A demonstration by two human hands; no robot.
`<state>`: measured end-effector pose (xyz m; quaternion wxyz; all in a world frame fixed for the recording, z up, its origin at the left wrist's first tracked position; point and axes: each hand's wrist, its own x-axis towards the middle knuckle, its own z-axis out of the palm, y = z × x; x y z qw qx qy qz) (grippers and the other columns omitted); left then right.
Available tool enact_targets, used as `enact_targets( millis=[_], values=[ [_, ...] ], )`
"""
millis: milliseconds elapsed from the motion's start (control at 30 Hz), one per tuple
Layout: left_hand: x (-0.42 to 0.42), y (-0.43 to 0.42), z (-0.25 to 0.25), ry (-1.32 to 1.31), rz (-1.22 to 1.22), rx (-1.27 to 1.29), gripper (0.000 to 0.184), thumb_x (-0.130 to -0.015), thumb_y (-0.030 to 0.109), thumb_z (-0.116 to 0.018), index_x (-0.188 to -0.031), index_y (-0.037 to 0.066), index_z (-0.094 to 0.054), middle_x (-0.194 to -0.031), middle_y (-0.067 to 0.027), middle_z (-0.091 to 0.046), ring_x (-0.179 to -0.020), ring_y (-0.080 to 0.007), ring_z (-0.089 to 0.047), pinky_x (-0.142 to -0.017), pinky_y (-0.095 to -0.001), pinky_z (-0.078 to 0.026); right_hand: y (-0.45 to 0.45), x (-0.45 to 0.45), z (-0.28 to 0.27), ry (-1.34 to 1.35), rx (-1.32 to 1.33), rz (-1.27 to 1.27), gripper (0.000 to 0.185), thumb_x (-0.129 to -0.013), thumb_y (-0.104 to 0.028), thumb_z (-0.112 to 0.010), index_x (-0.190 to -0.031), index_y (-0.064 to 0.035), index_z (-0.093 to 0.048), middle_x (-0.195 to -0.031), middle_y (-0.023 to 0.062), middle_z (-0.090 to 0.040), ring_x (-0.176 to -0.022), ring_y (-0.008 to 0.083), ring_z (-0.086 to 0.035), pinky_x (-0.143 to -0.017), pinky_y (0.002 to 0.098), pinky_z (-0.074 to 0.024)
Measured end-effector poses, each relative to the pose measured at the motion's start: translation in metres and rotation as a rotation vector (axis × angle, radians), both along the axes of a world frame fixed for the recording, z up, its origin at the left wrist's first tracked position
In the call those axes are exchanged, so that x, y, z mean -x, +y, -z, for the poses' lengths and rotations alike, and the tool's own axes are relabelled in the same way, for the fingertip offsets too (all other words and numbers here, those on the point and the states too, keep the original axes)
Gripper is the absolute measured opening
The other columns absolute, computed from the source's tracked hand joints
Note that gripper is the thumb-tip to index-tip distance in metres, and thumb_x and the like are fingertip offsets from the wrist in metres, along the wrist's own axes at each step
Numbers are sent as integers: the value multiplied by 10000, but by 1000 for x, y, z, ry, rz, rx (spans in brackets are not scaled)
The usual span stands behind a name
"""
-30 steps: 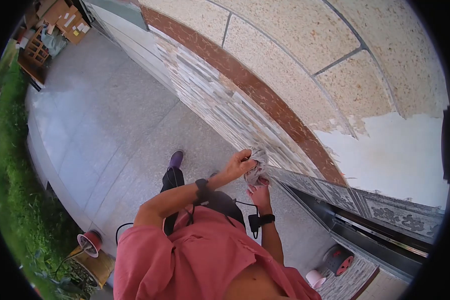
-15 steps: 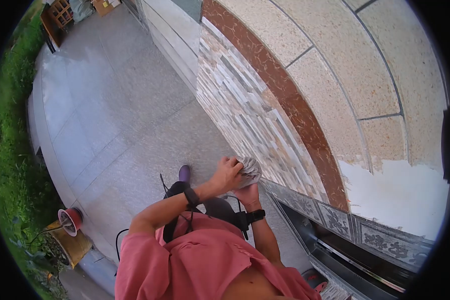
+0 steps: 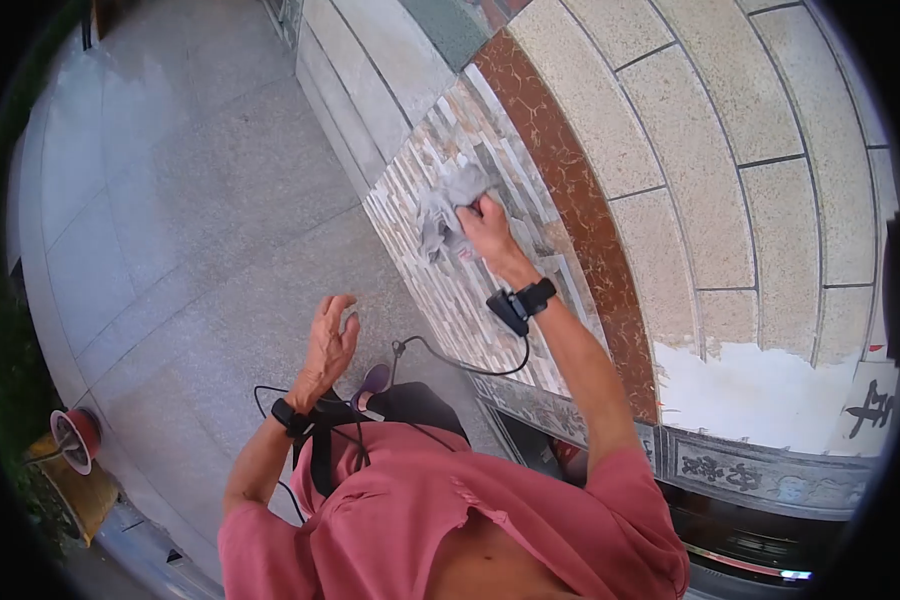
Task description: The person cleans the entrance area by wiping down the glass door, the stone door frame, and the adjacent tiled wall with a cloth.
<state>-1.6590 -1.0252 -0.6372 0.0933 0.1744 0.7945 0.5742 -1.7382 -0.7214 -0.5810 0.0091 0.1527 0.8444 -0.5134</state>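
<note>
A crumpled grey cloth is gripped in my right hand, whose fingers are curled round its right side. The cloth lies over the striped stone-strip part of the wall, and whether it touches the surface is hard to tell. Lower and to the left, my left hand hangs over the paved floor with its fingers apart and nothing in them. Both wrists wear black bands with cables.
A reddish-brown border and beige tiles form the wall above the strips. White patch at right. A potted plant's red pot stands at lower left. A cable loops from my right wrist.
My hands have parted. The right one has moved up and out over the strip wall with the cloth, while the left has let go of it and opened. The view has shifted along the wall.
</note>
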Motion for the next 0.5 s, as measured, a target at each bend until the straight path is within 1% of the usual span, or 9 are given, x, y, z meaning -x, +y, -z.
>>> enact_targets(
  millis=[67, 133, 167, 200, 267, 367, 467, 500],
  values=[
    [-3, -23, 32, 13, -48, 68, 263, -839, 53, -546, -1099, 18, -522, -996, -214, -548, -902, -396, -541, -779, -413, -453, -20, 40, -82, 153, -683, -236, 305, -801, -190, -631, -1052, -29, -566, -979, 127, -613, -813, 296, -624, -750, 377, -504],
    [-12, -42, 55, -56, -97, 79, 214, -837, 56, -544, -1046, 8, -537, -954, -210, -566, -859, -386, -554, -739, -409, -456, -19, 78, -124, 362, -932, -288, 310, -785, -167, -601, -1076, -65, -570, -1112, 152, -546, -865, 380, -594, -737, 428, -493],
    [-20, -49, 62, -97, -123, 86, 191, -836, 57, -543, -1020, 4, -545, -933, -208, -575, -837, -382, -560, -720, -407, -458, -14, 93, -143, 378, -1114, -315, 348, -768, -138, -597, -1106, -66, -560, -1226, 131, -486, -949, 352, -567, -765, 424, -477],
    [-28, -55, 65, -118, -135, 94, 172, -844, 70, -529, -1001, 2, -550, -901, -196, -578, -810, -357, -564, -706, -398, -459, -8, 108, -160, 394, -1292, -346, 390, -751, -110, -593, -1136, -68, -551, -1339, 110, -426, -1033, 324, -541, -794, 419, -460],
    [-43, -63, 69, -163, -160, 109, 153, -859, 95, -503, -964, 0, -561, -839, -171, -583, -755, -306, -574, -679, -379, -461, 8, 141, -181, 617, -1807, -377, 379, -757, -161, -625, -1129, -104, -581, -1330, 64, -442, -1175, 341, -435, -828, 490, -399],
    [-69, -65, 88, -189, -213, 86, 148, -860, 98, -491, -941, -5, -559, -792, -152, -579, -707, -290, -562, -653, -367, -458, 11, 153, -187, 606, -1890, -440, 410, -800, -210, -565, -1183, -64, -579, -1360, 167, -457, -1327, 378, -321, -1067, 583, -231],
    [-90, -58, 98, -311, -246, 117, 142, -860, 100, -489, -932, -3, -556, -781, -141, -570, -680, -252, -544, -638, -351, -451, 41, 162, -131, 589, -1958, -494, 434, -752, -181, -644, -1174, -111, -577, -1362, 50, -421, -1245, 299, -358, -891, 515, -321],
    [-97, -53, 101, -321, -272, 112, 140, -861, 102, -491, -931, -2, -555, -775, -138, -567, -676, -241, -540, -634, -349, -449, 44, 154, -110, 495, -1899, -547, 443, -791, -205, -616, -1215, -88, -562, -1355, 63, -426, -1278, 307, -317, -914, 546, -290]
  ],
)
